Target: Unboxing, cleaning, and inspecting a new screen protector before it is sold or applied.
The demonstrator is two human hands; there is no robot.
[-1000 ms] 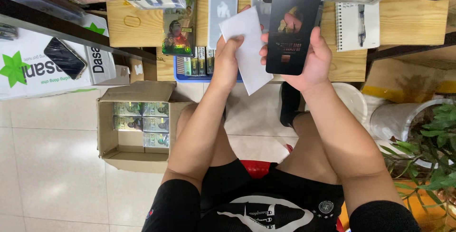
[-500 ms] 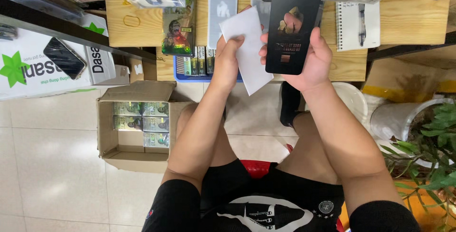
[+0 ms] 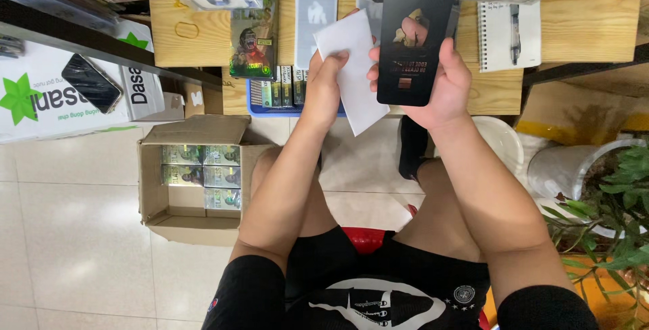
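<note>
My right hand (image 3: 443, 83) grips a flat black packet (image 3: 412, 42) with a small picture on it, held upright in front of me. My left hand (image 3: 326, 83) pinches a white paper sleeve (image 3: 351, 66) that overlaps the packet's left edge. Both hands are raised above my knees, in front of a low wooden table (image 3: 574, 26). I am seated, arms stretched forward.
An open cardboard box (image 3: 196, 174) of small green packs sits on the tiled floor at left. A blue tray (image 3: 297, 97) of packs, a green pack and a spiral notebook with a pen (image 3: 510, 32) lie on the table. A potted plant (image 3: 602, 195) stands at right.
</note>
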